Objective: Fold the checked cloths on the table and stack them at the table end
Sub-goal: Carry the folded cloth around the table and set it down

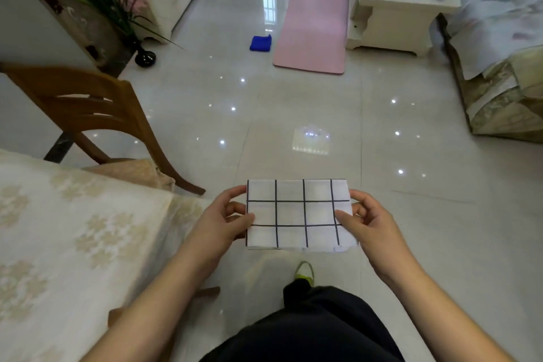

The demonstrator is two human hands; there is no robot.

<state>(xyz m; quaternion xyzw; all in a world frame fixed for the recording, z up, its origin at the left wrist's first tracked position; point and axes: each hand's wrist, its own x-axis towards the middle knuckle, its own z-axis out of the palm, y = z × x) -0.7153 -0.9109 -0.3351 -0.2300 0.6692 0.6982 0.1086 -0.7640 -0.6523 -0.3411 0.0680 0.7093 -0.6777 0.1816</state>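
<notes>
Fingers of both hands pinch folded checked cloth (298, 213) above glossy tiled floor (293, 103), beside table (73, 244).

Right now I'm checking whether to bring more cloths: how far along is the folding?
Done: one checked cloth is folded into a small rectangle. In hand: the left hand and right hand hold its short ends, above the floor beside the table. Left: setting it down; no stack or other cloths are in view.
</notes>
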